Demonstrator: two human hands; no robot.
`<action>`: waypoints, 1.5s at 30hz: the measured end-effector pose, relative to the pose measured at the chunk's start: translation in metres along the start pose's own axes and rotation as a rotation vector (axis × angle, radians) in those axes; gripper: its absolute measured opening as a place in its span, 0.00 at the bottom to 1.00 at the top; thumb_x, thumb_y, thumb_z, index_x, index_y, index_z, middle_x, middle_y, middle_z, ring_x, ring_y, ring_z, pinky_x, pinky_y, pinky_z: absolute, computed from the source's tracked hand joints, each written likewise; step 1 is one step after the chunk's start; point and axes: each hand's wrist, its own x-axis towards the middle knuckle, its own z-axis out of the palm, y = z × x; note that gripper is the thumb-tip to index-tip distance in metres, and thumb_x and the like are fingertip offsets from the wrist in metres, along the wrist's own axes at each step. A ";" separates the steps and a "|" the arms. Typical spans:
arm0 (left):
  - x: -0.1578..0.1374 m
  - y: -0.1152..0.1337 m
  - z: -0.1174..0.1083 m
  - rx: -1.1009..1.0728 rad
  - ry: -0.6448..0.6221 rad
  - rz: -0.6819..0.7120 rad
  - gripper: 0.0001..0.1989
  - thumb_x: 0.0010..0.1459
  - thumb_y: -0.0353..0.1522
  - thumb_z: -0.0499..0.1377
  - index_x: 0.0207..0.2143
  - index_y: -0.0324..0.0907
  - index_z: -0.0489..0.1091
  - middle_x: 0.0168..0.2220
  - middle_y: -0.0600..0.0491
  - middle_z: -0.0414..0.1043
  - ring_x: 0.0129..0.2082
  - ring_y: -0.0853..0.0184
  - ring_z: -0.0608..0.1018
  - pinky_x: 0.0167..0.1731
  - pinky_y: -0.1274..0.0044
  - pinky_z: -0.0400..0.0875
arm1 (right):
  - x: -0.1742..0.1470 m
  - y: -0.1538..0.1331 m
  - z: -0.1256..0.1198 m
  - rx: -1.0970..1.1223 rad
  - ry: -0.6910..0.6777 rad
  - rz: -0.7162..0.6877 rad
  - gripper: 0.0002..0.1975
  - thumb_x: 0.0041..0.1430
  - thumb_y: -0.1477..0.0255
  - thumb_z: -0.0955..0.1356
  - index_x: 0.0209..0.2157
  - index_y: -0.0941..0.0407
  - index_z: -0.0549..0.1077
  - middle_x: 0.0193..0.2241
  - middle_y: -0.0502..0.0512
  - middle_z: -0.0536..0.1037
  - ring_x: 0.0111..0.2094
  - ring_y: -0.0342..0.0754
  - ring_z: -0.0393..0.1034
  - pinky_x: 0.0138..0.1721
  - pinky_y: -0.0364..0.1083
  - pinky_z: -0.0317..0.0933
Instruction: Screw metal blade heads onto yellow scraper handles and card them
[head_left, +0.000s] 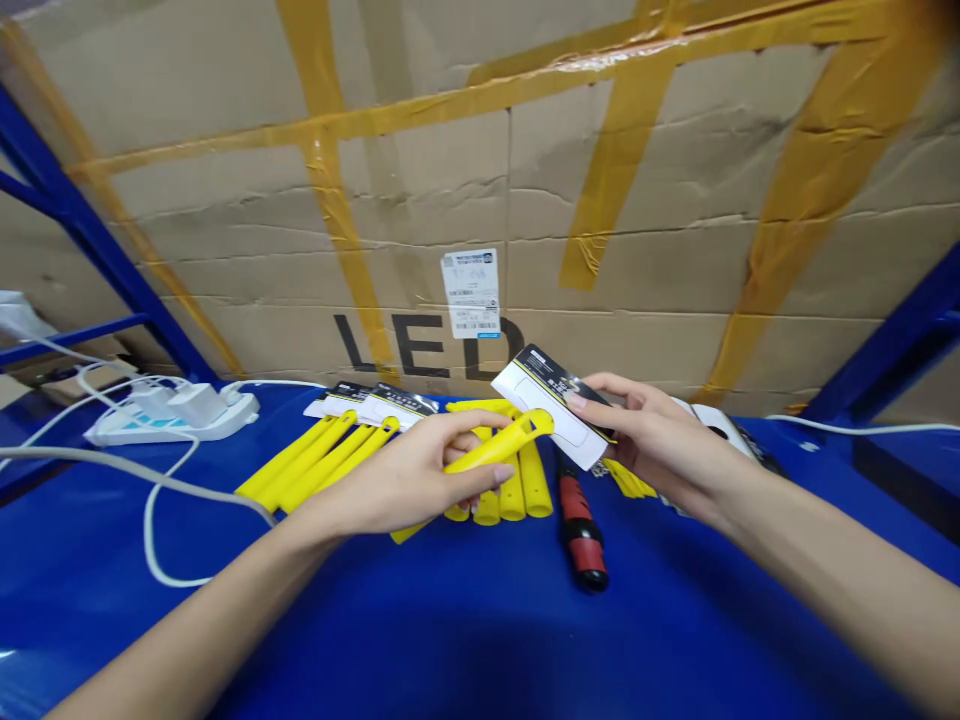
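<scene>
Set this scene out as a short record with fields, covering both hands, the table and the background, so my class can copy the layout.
Left grip: yellow tube
Right grip: card, black and white
Held pair: tube's slotted end overlaps card in view; contact unclear
On table: more tubes, red-and-black handle
Table's left: power strip with white plugs
Background: taped carton, printed "LED", white label

a yellow tube [499,446] slants, slotted end before a tilted black and white card [561,402].
</scene>
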 end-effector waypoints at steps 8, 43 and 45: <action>-0.056 -0.038 -0.090 0.283 0.397 -0.054 0.19 0.55 0.45 0.65 0.43 0.43 0.73 0.39 0.50 0.79 0.34 0.63 0.81 0.33 0.75 0.74 | 0.078 -0.007 0.114 -0.297 -0.129 -0.124 0.02 0.59 0.73 0.71 0.34 0.56 0.77 0.32 0.55 0.82 0.30 0.44 0.75 0.30 0.42 0.70; -0.052 -0.112 -0.099 0.872 0.610 -0.277 0.21 0.62 0.44 0.57 0.49 0.42 0.78 0.42 0.41 0.80 0.40 0.52 0.81 0.39 0.68 0.70 | 0.169 0.064 0.179 -1.025 -0.221 -0.606 0.14 0.59 0.66 0.71 0.45 0.56 0.79 0.44 0.61 0.82 0.45 0.54 0.75 0.47 0.51 0.66; -0.054 -0.110 -0.103 0.878 0.634 -0.258 0.20 0.63 0.44 0.55 0.47 0.40 0.78 0.41 0.41 0.81 0.40 0.52 0.80 0.39 0.68 0.70 | 0.166 0.060 0.180 -0.992 -0.254 -0.619 0.14 0.60 0.66 0.70 0.47 0.56 0.78 0.45 0.60 0.82 0.45 0.52 0.76 0.47 0.49 0.66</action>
